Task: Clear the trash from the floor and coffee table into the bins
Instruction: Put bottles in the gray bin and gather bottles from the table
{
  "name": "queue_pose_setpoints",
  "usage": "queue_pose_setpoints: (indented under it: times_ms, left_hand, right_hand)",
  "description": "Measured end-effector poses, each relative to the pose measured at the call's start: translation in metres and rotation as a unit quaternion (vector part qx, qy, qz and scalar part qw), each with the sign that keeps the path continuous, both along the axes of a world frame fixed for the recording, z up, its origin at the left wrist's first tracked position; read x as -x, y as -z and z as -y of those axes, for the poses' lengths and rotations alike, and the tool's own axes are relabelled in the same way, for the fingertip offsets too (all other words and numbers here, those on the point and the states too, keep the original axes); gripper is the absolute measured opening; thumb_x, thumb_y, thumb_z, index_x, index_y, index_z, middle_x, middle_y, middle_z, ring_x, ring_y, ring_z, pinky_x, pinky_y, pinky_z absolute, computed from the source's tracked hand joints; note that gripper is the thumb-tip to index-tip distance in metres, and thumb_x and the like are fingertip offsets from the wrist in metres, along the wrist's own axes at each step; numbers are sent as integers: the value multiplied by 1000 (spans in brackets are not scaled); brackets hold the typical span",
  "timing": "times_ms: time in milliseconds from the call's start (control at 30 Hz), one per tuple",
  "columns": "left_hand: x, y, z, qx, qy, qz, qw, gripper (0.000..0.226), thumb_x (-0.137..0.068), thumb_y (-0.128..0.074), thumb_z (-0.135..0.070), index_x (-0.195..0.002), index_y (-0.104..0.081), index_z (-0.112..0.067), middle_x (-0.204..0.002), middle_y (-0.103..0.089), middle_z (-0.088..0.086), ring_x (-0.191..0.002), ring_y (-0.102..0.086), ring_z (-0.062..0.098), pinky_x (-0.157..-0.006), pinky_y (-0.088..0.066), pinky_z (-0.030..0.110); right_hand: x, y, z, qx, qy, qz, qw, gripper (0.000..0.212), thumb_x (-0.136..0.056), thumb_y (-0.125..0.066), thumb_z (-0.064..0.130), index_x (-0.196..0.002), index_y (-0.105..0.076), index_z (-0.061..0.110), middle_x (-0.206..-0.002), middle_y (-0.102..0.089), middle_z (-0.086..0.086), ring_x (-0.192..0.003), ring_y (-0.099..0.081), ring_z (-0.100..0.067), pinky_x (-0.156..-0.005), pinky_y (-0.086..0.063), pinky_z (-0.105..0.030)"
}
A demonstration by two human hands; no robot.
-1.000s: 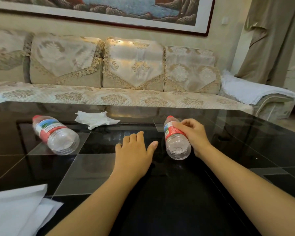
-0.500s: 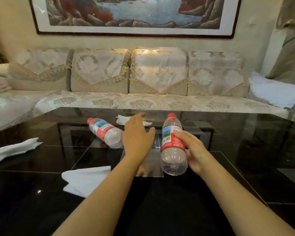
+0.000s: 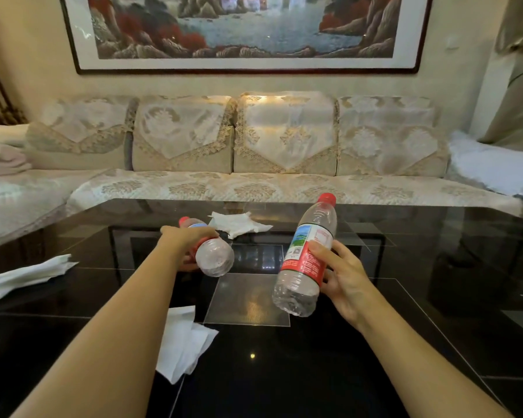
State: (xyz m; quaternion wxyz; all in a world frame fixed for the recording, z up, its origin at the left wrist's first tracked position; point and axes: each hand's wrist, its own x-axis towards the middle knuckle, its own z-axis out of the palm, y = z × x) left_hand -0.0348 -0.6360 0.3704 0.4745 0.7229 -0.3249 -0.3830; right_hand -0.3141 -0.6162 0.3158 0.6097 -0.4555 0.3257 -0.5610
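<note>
— Two bottles are in our hands now. Our right hand (image 3: 343, 282) has its fingers curled round the labelled middle of the right bottle (image 3: 307, 260), which is lifted above the coffee table (image 3: 405, 342), tilted, red cap up and away from us. Our left hand (image 3: 183, 242) wraps the left bottle (image 3: 213, 256) near its neck and label, base toward us, low over the glass; we cannot tell whether it is touching the table or just off it.

— How do we judge they'll handle?

— Both look clear and empty, so we expect them to be very light, with thin walls that dent under a squeeze. The label band is where we'd hold them: stiffer than the bare, ribbed lower part and less slippery. A gentle grip should do.

— And what else is ours to clear?

— Three lots of white paper lie on the dark glass: a crumpled tissue (image 3: 239, 224) just beyond the left bottle, a folded napkin (image 3: 181, 342) near us between our forearms, and another napkin (image 3: 24, 277) well off to the left. Those are soft and weightless; we'd pinch them anywhere.

— Where do they go?

— No bin is in view. Beyond the table we see only the sofa (image 3: 284, 188) with its lace covers and a framed painting (image 3: 248, 31) above it.
</note>
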Motion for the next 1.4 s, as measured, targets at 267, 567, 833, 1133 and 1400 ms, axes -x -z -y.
queue_pose_setpoints:
  times_ms: [267,567,833,1133,1400]
  left_hand:
    - [37,-7,-38,1,139,30,990,106,-76,-78,-22,-152,-4,-23,-134,-46,23,-81,-60,27,-56,-53,42]
    - [77,-17,-114,166,243,17,956,104,-76,-77,-10,-148,-10,-42,-99,-63,-7,-84,-67,10,-60,-56,32]
    - [138,-28,-176,235,336,-34,912,88,-72,-79,-9,-140,-35,-44,-118,-61,2,-94,-69,13,-72,-59,39]
    - [247,-3,-243,271,486,-65,829,89,-72,-78,-7,-137,-36,-49,-126,-56,-4,-105,-65,12,-74,-58,35]
    - [338,56,-290,259,552,-61,790,102,-70,-80,-4,-145,-23,-44,-125,-54,-6,-106,-62,6,-78,-56,27]
  right_hand:
    - [1,-11,-28,64,60,-23,996,85,-62,-81,24,-136,-40,33,-119,-65,-5,-101,-68,-23,-69,-59,-41]
    - [26,-27,-77,132,130,-50,981,83,-67,-82,13,-134,-41,39,-120,-62,-2,-103,-66,-20,-79,-58,-47]
    - [99,-48,-150,160,135,-157,965,90,-59,-84,22,-134,-39,45,-122,-60,2,-102,-66,-14,-72,-59,-36]
    - [205,-45,-257,167,172,-229,944,94,-58,-81,18,-139,-37,37,-122,-61,3,-103,-67,-16,-77,-59,-38]
    - [292,2,-332,110,250,-274,922,97,-55,-80,9,-140,-36,29,-123,-61,-3,-102,-67,-20,-80,-58,-35]
